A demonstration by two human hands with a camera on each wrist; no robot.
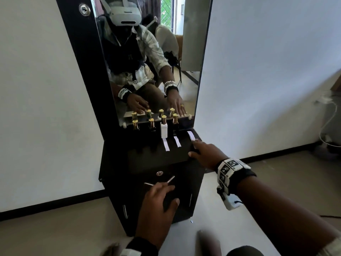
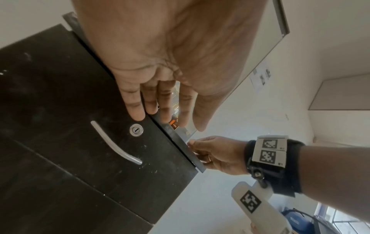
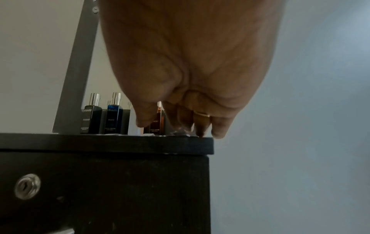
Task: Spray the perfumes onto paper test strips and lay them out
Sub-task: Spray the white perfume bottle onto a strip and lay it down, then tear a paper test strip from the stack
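Four gold-capped perfume bottles stand in a row before the mirror: two dark ones (image 1: pixel 135 125) (image 1: pixel 151 124), a white one (image 1: pixel 163 129) and another dark one (image 1: pixel 175 122). Three white paper strips lie on the black tabletop (image 1: pixel 147 156): one (image 1: pixel 166 144) below the white bottle, one (image 1: pixel 177 141) beside it, one (image 1: pixel 191 135) at the right edge. My right hand (image 1: pixel 192 148) reaches to that right edge, straight fingertips (image 3: pixel 200 132) down on the top at the third strip's near end. My left hand (image 1: pixel 166 193) hovers open before the drawer, holding nothing.
The cabinet has a drawer front with a round lock (image 1: pixel 159 173) and a metal handle (image 2: pixel 116 142), and doors below. A tall mirror (image 1: pixel 147 61) backs the top. White walls flank it; a cable (image 1: pixel 328 122) lies on the floor at right.
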